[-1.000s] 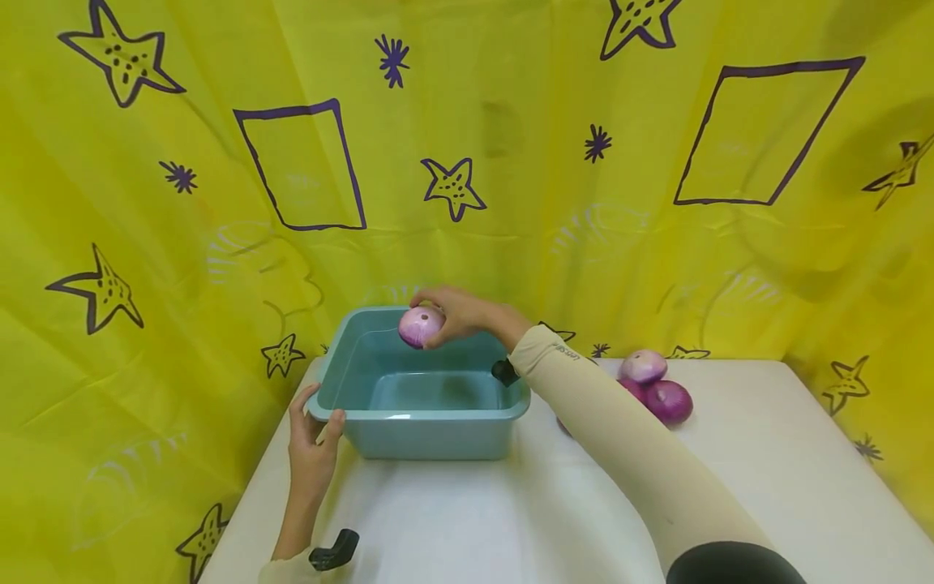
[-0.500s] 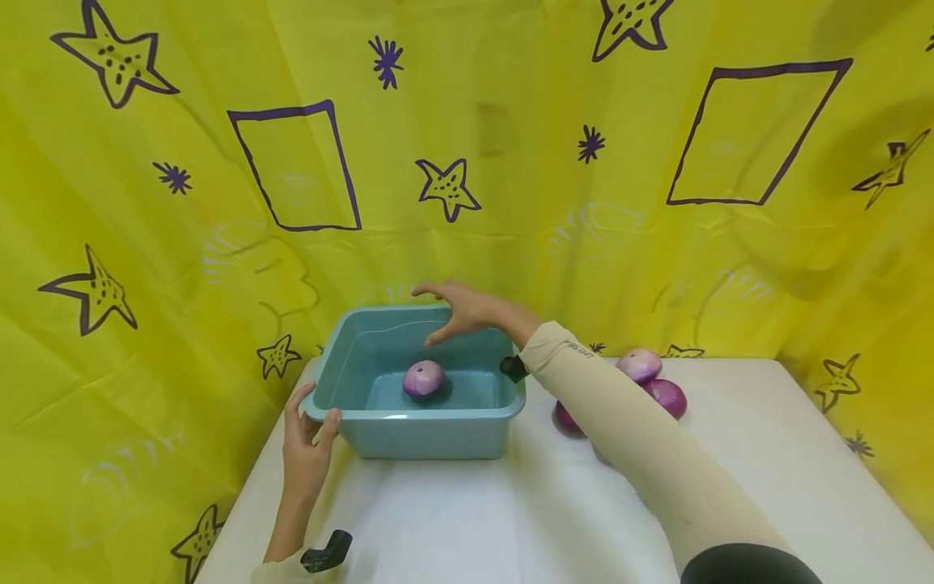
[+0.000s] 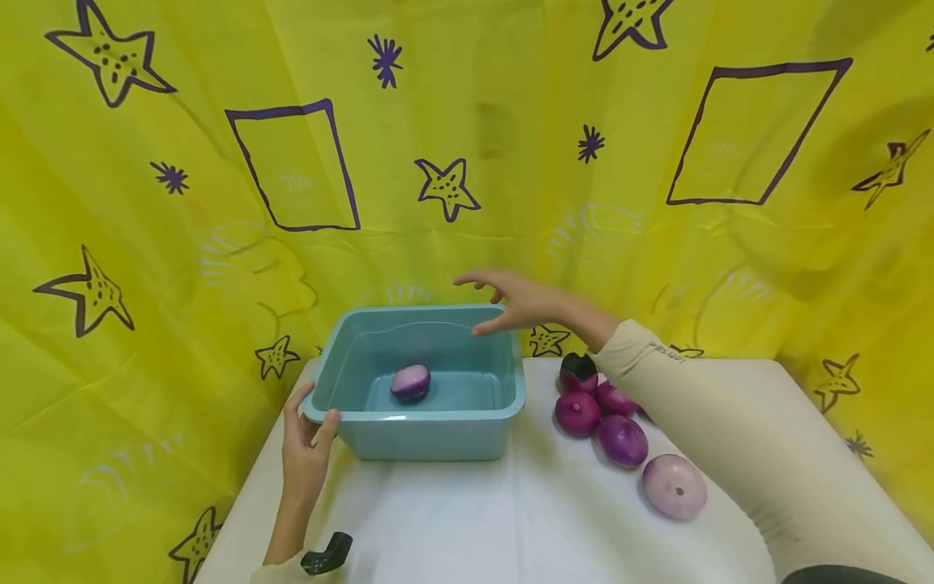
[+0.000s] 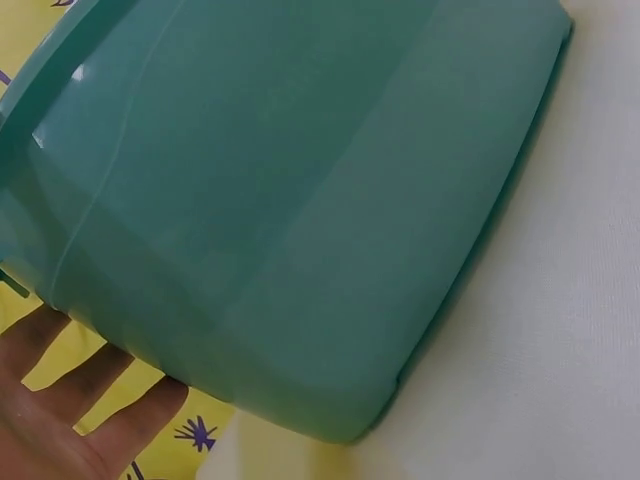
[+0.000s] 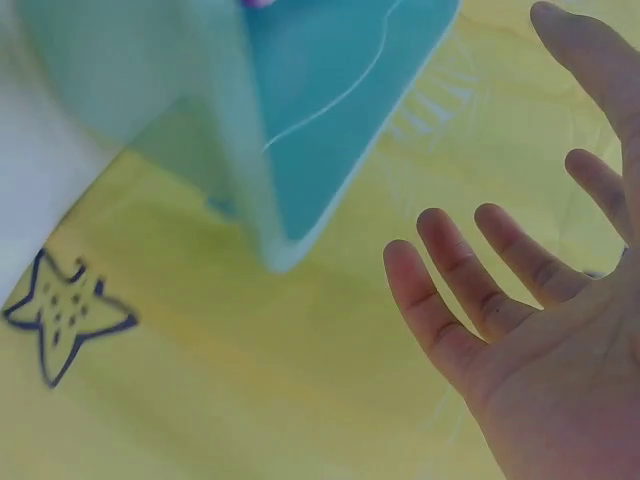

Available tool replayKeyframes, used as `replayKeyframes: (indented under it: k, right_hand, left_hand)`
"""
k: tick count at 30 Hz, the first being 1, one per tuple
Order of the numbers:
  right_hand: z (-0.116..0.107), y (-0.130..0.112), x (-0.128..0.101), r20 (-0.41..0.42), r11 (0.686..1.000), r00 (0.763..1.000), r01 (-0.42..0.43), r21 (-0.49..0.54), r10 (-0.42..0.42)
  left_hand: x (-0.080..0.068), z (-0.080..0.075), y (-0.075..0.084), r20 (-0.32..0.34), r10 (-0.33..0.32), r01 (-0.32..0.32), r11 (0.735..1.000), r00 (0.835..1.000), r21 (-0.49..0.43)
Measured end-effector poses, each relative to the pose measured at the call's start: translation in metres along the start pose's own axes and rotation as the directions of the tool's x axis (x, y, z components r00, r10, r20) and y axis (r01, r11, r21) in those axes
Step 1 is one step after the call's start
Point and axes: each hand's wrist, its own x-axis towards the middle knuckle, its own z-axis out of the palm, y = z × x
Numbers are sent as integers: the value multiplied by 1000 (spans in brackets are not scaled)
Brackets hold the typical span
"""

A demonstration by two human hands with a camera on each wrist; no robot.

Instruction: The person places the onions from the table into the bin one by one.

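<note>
- My left hand (image 3: 305, 456) grips the tub (image 3: 425, 440) at its near left corner, thumb by the front rim, fingers along the side wall.
- My right hand (image 3: 516, 300) is spread, thumb well apart from the fingers, by the tub's far right corner.
- One onion (image 3: 411, 382) sits inside the tub, left of the middle, with more floor showing to its right.
- A strip of table (image 3: 452, 515) separates the tub from the purple onions (image 3: 621, 441); a pale onion (image 3: 675, 487) lies nearest me.
- The far rim shows against the curtain (image 3: 438, 259).
</note>
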Motion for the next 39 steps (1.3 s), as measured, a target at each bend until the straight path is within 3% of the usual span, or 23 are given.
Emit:
replayKeyframes:
  k: [9,21,29,39]
  right_hand:
    - [-21,41,-69,-87,998,995,-53,-38,49]
    - [-31,81,-153,-189,984,970,-167,-55,154]
    - [-18,111,-197,-246,979,956,-187,-79,163]
    - [22,157,-236,-293,974,939,-213,-78,181]
  left_hand:
    - [-1,2,-4,-30,-10,11,999,1000,36]
    - [-2,5,-4,-63,-15,14,1000,998,-8]
    - [-2,7,-5,-55,-14,13,1000,998,-15]
    - [-1,5,-8,-69,-9,11,1000,998,20]
